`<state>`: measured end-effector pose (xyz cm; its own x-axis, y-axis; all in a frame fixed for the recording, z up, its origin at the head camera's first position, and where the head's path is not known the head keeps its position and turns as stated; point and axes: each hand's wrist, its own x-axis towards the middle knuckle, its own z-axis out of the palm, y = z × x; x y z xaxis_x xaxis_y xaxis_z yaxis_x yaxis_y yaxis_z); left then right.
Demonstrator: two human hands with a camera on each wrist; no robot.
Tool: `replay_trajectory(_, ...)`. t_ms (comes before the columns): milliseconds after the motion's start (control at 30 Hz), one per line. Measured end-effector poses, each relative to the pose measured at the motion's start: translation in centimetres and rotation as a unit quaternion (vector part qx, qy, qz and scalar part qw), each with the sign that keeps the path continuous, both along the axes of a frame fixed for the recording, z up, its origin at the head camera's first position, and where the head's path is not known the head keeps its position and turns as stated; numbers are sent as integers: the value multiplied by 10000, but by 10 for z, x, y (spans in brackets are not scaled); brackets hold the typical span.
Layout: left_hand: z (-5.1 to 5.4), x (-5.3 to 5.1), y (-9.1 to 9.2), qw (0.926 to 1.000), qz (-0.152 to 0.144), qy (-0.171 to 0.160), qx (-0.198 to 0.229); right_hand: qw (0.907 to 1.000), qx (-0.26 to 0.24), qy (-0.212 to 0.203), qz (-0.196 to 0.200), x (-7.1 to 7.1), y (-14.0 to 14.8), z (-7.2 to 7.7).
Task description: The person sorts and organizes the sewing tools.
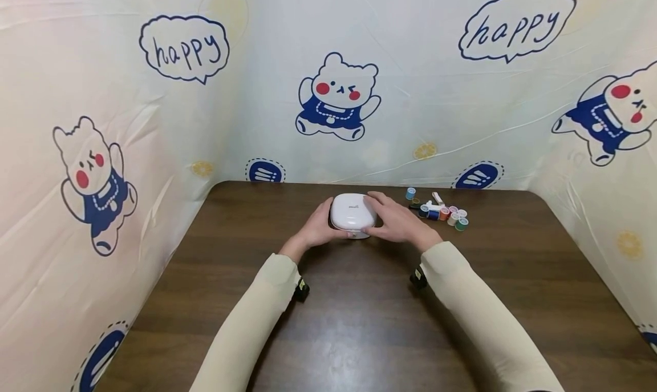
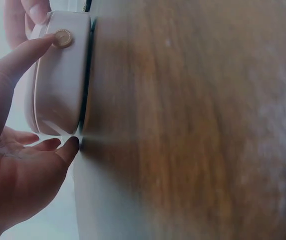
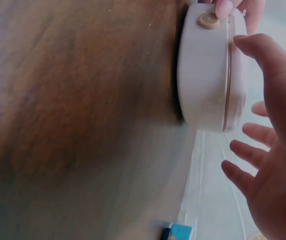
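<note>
Near the far edge of the surface (image 1: 333,318), your left hand (image 1: 318,225) and right hand (image 1: 396,219) flank the box (image 1: 351,210), fingers loosely spread, gripping nothing; best work its button (image 2: 64,38) gently, base steady.

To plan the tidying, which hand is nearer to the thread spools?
Right: the right hand is just left of the thread spools; the left hand is farther, across the white case.
</note>
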<state>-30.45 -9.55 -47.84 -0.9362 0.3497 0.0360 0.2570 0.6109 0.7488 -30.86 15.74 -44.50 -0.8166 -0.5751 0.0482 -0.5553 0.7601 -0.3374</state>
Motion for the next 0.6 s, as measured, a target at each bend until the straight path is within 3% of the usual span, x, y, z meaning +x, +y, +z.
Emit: replay_trajectory(600,0,0,4,9992,6,-91,388,9979,283,-57,572,-9,-16,8)
